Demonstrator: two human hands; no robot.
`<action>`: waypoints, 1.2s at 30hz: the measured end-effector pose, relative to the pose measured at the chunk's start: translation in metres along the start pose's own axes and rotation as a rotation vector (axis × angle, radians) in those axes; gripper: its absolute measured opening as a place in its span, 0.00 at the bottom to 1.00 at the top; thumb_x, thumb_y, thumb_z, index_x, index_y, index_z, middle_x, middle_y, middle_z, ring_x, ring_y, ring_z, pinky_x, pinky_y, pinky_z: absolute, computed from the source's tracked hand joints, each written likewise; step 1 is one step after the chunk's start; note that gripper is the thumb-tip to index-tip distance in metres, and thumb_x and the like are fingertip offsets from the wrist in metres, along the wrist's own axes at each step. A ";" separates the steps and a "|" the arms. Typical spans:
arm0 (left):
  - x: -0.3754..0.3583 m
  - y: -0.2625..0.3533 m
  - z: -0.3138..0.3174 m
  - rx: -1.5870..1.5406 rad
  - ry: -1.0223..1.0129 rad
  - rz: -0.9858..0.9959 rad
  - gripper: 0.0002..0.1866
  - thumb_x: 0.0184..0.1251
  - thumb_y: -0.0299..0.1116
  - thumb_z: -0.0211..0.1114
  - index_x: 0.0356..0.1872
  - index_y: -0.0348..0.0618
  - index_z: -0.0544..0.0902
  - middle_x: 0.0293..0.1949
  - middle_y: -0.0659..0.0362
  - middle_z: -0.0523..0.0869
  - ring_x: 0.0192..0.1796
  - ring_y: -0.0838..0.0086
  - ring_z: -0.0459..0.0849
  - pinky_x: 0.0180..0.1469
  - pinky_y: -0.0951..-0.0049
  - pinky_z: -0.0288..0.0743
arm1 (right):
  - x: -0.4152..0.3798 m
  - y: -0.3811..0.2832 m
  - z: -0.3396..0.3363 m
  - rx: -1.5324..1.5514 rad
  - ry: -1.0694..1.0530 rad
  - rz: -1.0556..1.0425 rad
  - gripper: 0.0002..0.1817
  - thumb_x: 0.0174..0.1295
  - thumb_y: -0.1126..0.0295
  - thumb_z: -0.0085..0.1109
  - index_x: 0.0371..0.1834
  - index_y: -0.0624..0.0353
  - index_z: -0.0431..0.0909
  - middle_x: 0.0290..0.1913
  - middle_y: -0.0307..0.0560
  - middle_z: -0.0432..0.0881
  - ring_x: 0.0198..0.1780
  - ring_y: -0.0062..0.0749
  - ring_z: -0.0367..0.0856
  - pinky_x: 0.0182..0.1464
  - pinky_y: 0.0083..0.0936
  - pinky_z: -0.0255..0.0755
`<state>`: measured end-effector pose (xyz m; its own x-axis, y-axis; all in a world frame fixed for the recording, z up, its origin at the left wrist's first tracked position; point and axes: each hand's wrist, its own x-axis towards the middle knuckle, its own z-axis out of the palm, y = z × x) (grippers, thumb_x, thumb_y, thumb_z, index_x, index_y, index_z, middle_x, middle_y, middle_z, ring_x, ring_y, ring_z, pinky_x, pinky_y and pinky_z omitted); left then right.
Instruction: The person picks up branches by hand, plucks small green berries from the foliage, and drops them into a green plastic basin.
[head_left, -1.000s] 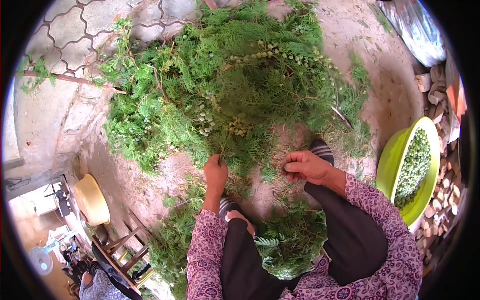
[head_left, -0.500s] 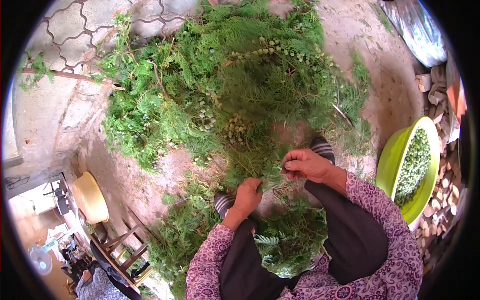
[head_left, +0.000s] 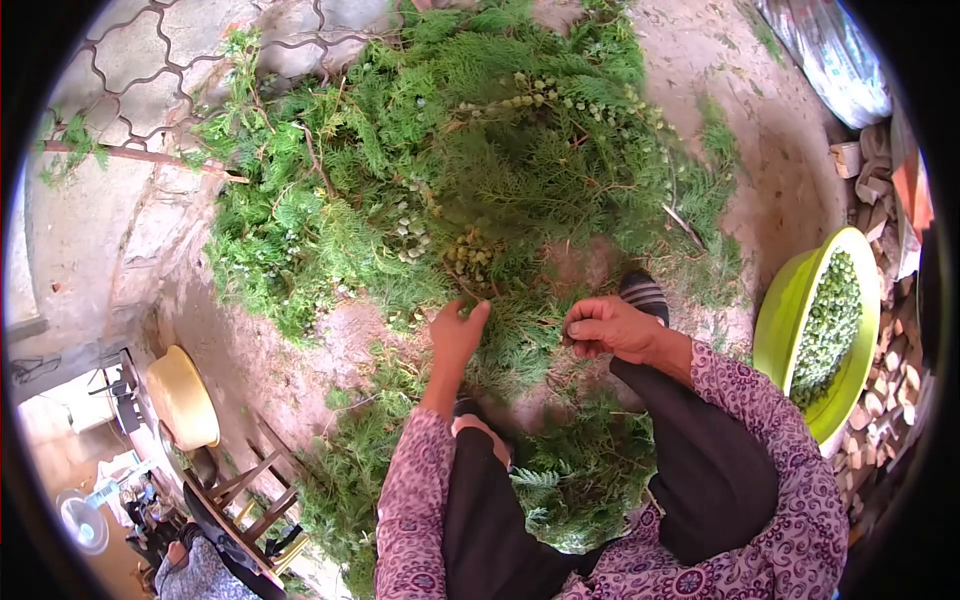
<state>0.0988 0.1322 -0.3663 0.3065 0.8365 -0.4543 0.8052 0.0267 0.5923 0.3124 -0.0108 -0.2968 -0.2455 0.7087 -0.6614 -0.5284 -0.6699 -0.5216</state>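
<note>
My left hand reaches to the near edge of a large pile of cut evergreen branches. Its thumb stands apart from the fingers, close to a thin twig below a cluster of yellowish-green cones. Above my right thigh, my right hand is closed with thumb and fingers pressed together. Something small and dark shows at its fingertips, too small to name. Loose green sprigs lie between the two hands, and more greenery lies between my legs.
At the right, a lime-green basin holds many small green cones, with chopped wood beyond it. A yellow tub and a wooden stool stand at the left. Another person's patterned sleeve shows at lower left.
My left hand has moved up and away from my lap to the branch pile, its thumb and fingers now apart. The right hand has barely moved and stays closed.
</note>
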 end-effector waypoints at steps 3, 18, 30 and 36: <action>0.012 -0.005 0.031 -0.007 0.104 0.031 0.23 0.47 0.50 0.63 0.29 0.35 0.78 0.18 0.50 0.78 0.21 0.60 0.75 0.29 0.64 0.69 | -0.003 -0.002 -0.002 0.019 0.007 -0.009 0.10 0.59 0.64 0.53 0.38 0.58 0.72 0.31 0.35 0.76 0.29 0.16 0.73 0.29 0.13 0.66; -0.086 0.061 -0.073 -0.582 -0.024 -0.023 0.08 0.61 0.31 0.55 0.30 0.36 0.76 0.26 0.62 0.78 0.27 0.80 0.77 0.29 0.79 0.74 | -0.032 -0.024 0.011 -0.037 0.039 -0.200 0.07 0.58 0.67 0.52 0.35 0.58 0.73 0.30 0.36 0.76 0.29 0.18 0.74 0.28 0.15 0.68; -0.209 0.181 -0.200 -1.262 0.220 0.467 0.07 0.62 0.25 0.52 0.39 0.44 0.76 0.26 0.67 0.76 0.25 0.83 0.72 0.30 0.71 0.78 | -0.216 -0.108 0.092 -0.103 0.009 -0.623 0.06 0.58 0.68 0.53 0.34 0.57 0.71 0.30 0.39 0.76 0.27 0.17 0.74 0.26 0.14 0.70; -0.238 0.190 -0.201 -1.411 0.243 0.513 0.08 0.61 0.26 0.52 0.40 0.43 0.77 0.21 0.69 0.71 0.22 0.85 0.67 0.26 0.75 0.75 | -0.259 -0.117 0.140 0.052 -0.056 -0.789 0.08 0.58 0.66 0.54 0.35 0.58 0.71 0.31 0.39 0.77 0.27 0.18 0.75 0.27 0.13 0.69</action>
<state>0.0767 0.0487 -0.0119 0.1921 0.9810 0.0259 -0.5307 0.0817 0.8436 0.3237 -0.0847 0.0107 0.1780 0.9809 -0.0779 -0.6005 0.0455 -0.7983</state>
